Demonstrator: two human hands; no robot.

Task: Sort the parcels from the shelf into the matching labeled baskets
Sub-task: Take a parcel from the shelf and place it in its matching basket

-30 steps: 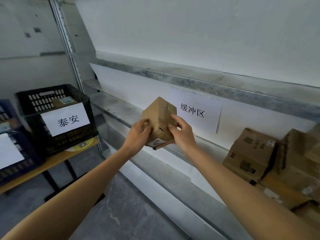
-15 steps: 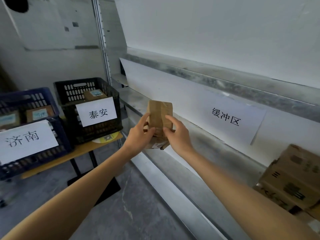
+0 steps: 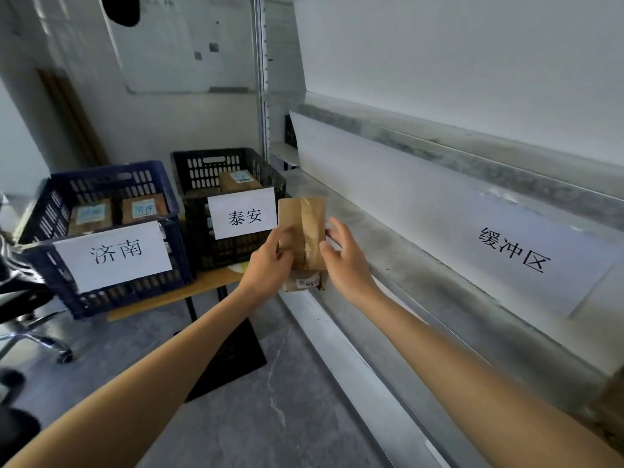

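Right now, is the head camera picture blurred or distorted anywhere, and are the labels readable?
Head view: the wide-angle lens slightly bows the shelf edge; the 泰安 sign and 济南 sign read sharply; the sticker on the held parcel is too blurred to read.

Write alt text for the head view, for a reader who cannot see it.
A left hand and right hand hold a brown parcel upright before a black basket labelled 泰安. A blue basket labelled 济南 stands left of it; a metal shelf runs along the right.
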